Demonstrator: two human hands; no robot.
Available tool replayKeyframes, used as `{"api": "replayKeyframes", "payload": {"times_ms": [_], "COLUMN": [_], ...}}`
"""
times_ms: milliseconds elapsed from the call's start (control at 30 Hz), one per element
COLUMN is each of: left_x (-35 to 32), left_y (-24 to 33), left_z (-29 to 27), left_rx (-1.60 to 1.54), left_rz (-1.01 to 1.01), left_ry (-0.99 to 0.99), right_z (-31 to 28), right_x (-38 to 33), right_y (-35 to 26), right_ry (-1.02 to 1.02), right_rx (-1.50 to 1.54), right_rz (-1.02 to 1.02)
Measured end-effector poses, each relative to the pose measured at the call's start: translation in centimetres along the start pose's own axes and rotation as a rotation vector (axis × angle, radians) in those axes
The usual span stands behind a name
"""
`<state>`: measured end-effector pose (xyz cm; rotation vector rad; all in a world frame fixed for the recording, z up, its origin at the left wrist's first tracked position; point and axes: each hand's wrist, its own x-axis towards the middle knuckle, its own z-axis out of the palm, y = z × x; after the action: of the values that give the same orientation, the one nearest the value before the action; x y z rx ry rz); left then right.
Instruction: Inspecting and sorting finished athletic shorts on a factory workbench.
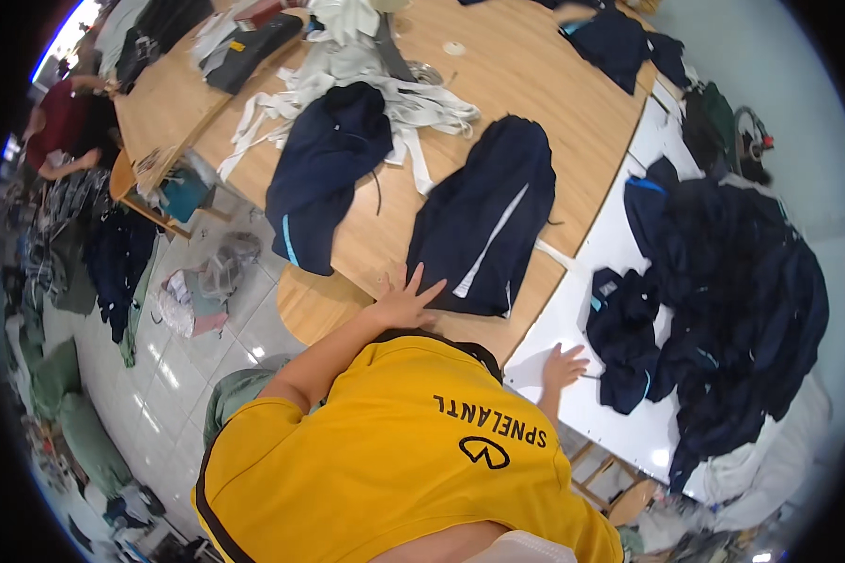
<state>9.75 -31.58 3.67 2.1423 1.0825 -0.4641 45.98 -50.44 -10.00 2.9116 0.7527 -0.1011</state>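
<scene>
Nearest of all, the yellow shirt (pixel 385 450) of the wearer fills the foreground, and here are both bare hands, out in front of it. The left hand (pixel 404 308) is at the near edge of the wooden bench (pixel 498 70), fingers open and fanned wide, their tips at the lower left corner of a dark navy garment (pixel 483 216); no grip there, and how firmly they press, I cannot tell. Over to the right hand (pixel 563 367): fingers open and spread too, nothing in them, above the white bench (pixel 629 436), just beside a small navy bundle (pixel 624 328). Whether it touches the white top, I cannot tell.

And the garment itself! It lies flat on the wooden bench straight ahead, longer than wide, a white stripe slanting down its right half. Just left of it and slightly farther, a second navy garment (pixel 324 174) with a light blue stripe at its lower end, a dark cord beside it. Out right, a big navy heap (pixel 737 291) covers much of the white bench.

Farther up the wood, a tangle of white strips (pixel 347 80) spreads behind the second garment, with a dark grey folded piece (pixel 252 54) to its left. And at the far left, a person in a dark red top (pixel 52 117) stands beyond the bench corner, arms reaching forward.
</scene>
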Motion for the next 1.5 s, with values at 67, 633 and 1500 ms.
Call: {"api": "replayKeyframes", "payload": {"times_ms": [67,633,1500], "left_x": [1.3,3.2,6.2], "left_y": [-1.0,-2.4,21.7], "left_z": [2.6,8.0,25.1], "left_rx": [-0.031,0.126,-1.12], "left_rz": [0.023,-0.028,-0.219], "left_ry": [-0.024,0.279,0.388], "right_z": [-0.9,-4.7,-1.0], "right_x": [-1.4,-0.1,7.1], "right_y": [-0.9,5.8,24.5], "right_ry": [-0.007,-0.041,0.247], "right_rx": [0.171,0.194,0.031], "right_rz": [0.027,-0.331,-0.446]}}
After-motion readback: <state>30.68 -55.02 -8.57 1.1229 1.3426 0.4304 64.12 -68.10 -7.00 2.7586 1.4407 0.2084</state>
